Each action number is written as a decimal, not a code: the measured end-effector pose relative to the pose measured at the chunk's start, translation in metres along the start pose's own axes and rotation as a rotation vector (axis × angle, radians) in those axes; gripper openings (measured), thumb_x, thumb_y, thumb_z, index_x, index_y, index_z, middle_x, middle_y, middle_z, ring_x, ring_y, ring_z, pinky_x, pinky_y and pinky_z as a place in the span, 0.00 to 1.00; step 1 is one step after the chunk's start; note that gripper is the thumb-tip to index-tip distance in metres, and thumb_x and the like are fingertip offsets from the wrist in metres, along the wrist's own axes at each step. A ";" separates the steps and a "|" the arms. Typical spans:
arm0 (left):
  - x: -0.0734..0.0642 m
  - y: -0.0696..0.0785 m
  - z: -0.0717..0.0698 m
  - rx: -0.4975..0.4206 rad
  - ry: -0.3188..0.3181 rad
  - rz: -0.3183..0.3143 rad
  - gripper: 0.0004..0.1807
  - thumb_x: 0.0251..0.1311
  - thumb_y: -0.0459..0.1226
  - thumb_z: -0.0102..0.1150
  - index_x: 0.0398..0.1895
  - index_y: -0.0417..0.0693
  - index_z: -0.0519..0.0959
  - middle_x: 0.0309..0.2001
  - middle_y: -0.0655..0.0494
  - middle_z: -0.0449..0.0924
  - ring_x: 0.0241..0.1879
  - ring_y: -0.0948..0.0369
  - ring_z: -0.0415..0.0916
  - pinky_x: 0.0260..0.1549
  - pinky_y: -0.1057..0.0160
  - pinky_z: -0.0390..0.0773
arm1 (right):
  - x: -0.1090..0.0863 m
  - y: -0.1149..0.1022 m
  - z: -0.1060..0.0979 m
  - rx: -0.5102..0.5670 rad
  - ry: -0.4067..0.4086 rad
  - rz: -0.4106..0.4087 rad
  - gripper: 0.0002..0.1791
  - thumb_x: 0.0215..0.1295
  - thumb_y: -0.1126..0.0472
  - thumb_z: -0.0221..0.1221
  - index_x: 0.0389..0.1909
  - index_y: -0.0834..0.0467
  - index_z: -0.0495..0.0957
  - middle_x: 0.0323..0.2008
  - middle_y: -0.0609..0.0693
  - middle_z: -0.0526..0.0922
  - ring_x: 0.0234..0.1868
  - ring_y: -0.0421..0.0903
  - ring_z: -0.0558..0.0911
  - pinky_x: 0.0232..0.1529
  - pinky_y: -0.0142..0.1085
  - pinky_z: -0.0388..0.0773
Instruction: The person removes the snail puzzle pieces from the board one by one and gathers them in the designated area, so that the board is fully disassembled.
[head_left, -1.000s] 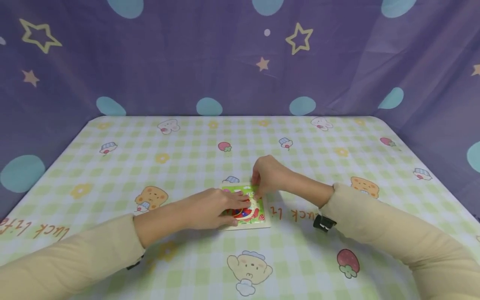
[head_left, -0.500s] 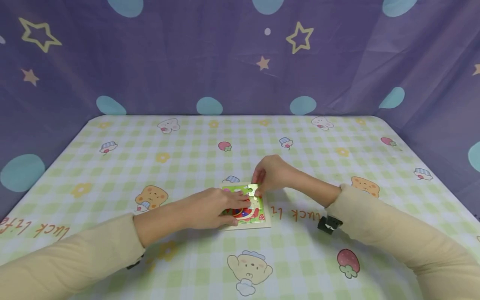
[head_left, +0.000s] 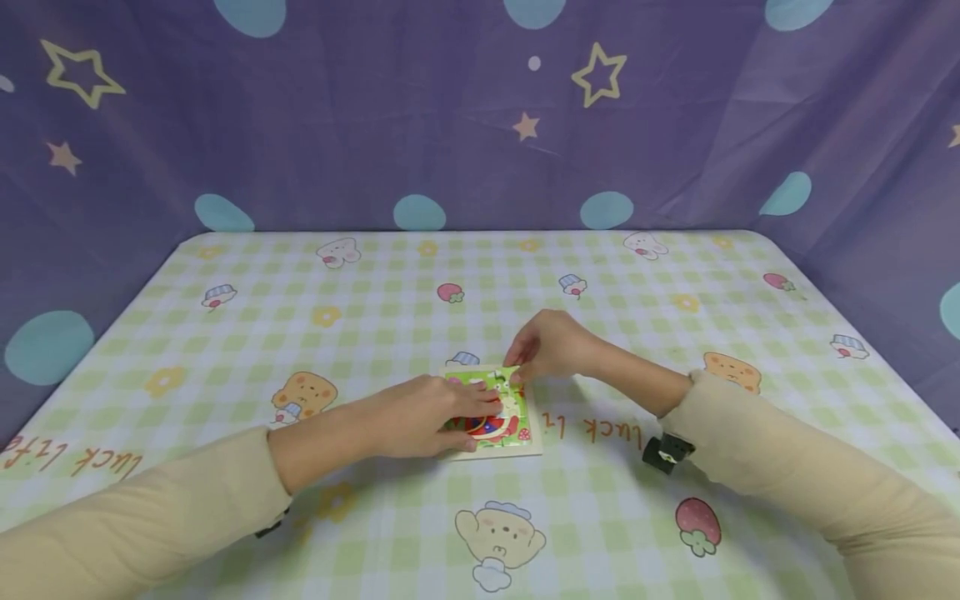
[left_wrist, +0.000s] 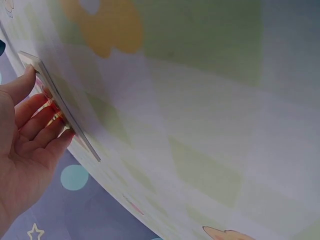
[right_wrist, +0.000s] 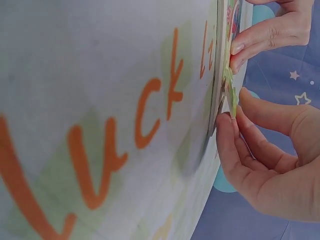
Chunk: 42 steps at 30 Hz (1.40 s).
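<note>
steadying the puzzle board (head_left: 510, 452) is, we judge, why our left hand (head_left: 431, 417) lies over its left part: the fingers reach side by side, slightly bent, onto the printed face, and the thumb sits at the near edge, so the board should not slide on the checked tablecloth (head_left: 405, 533) beneath it. our right hand (head_left: 551, 346) comes in at the board's far right corner, pinching a green corner piece (right_wrist: 230, 92) between thumb and fingertips. we see that piece tilted, its outer end raised off the board; holding it there seems sensible, since that end leaves room for a fingertip underneath. we cannot tell whether its inner end touches the neighbouring pieces. compared with a second ago, our right hand sits slightly farther to the right of the board, uncovering more of that corner, while our left hand and the board look unmoved.
</note>
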<state>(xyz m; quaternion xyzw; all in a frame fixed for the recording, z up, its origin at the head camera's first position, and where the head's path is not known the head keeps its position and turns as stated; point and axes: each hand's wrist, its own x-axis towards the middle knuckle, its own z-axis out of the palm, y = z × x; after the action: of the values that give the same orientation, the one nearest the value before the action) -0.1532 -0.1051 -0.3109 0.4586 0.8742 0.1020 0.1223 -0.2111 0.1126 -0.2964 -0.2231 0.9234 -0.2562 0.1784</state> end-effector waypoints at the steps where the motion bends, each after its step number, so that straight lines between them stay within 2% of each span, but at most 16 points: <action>1: 0.000 0.000 0.000 -0.001 -0.002 -0.002 0.27 0.64 0.46 0.59 0.65 0.50 0.72 0.67 0.56 0.71 0.69 0.55 0.66 0.67 0.50 0.69 | 0.000 0.001 0.000 0.008 0.000 0.007 0.07 0.51 0.61 0.71 0.33 0.57 0.87 0.31 0.49 0.89 0.31 0.38 0.83 0.37 0.28 0.79; 4: 0.000 0.000 -0.001 -0.002 -0.002 0.000 0.27 0.64 0.46 0.59 0.65 0.49 0.72 0.67 0.55 0.70 0.69 0.55 0.66 0.67 0.50 0.69 | 0.001 0.003 0.001 0.064 0.004 0.040 0.08 0.52 0.61 0.71 0.33 0.57 0.87 0.32 0.49 0.89 0.31 0.37 0.82 0.35 0.26 0.77; 7: 0.000 0.001 -0.001 -0.003 -0.004 -0.001 0.27 0.64 0.46 0.59 0.65 0.49 0.72 0.67 0.55 0.71 0.69 0.55 0.66 0.67 0.50 0.69 | 0.001 0.004 0.003 0.178 0.000 0.088 0.09 0.52 0.62 0.71 0.35 0.59 0.87 0.33 0.51 0.89 0.29 0.36 0.82 0.33 0.25 0.75; 14: 0.000 0.002 -0.002 -0.015 -0.018 -0.017 0.27 0.64 0.47 0.58 0.65 0.50 0.72 0.67 0.57 0.70 0.69 0.55 0.66 0.68 0.50 0.68 | -0.001 0.007 0.006 0.453 -0.020 0.193 0.12 0.53 0.66 0.69 0.40 0.64 0.85 0.35 0.56 0.89 0.28 0.40 0.87 0.39 0.32 0.85; 19: 0.001 0.002 -0.002 -0.013 -0.018 -0.019 0.27 0.64 0.47 0.58 0.65 0.50 0.72 0.67 0.56 0.69 0.69 0.56 0.65 0.68 0.51 0.68 | -0.002 0.017 0.004 0.565 -0.003 0.210 0.14 0.54 0.68 0.68 0.42 0.68 0.83 0.35 0.58 0.89 0.28 0.41 0.88 0.41 0.37 0.86; 23: 0.001 0.002 -0.003 -0.014 -0.020 -0.024 0.27 0.64 0.47 0.58 0.65 0.51 0.72 0.68 0.56 0.69 0.69 0.57 0.65 0.68 0.51 0.68 | -0.003 0.028 -0.001 0.633 0.000 0.243 0.16 0.55 0.70 0.66 0.45 0.71 0.81 0.32 0.54 0.89 0.28 0.41 0.87 0.41 0.38 0.86; 28: 0.001 0.002 -0.002 -0.011 -0.020 -0.027 0.27 0.64 0.47 0.58 0.65 0.51 0.72 0.68 0.56 0.69 0.70 0.57 0.65 0.68 0.51 0.67 | -0.006 0.047 -0.009 0.689 -0.007 0.287 0.18 0.58 0.71 0.64 0.49 0.73 0.78 0.30 0.47 0.87 0.29 0.40 0.87 0.43 0.37 0.86; 42: 0.000 0.003 -0.001 -0.007 -0.016 -0.036 0.28 0.63 0.47 0.59 0.65 0.51 0.71 0.68 0.56 0.68 0.70 0.58 0.64 0.69 0.52 0.67 | -0.034 0.099 -0.037 0.704 0.038 0.335 0.23 0.60 0.69 0.63 0.55 0.75 0.73 0.30 0.42 0.87 0.32 0.37 0.87 0.43 0.33 0.86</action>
<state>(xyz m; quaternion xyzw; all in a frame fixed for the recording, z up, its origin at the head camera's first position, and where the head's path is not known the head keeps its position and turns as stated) -0.1514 -0.1041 -0.3088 0.4433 0.8809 0.0992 0.1329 -0.2312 0.2202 -0.3138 0.0105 0.8058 -0.5288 0.2664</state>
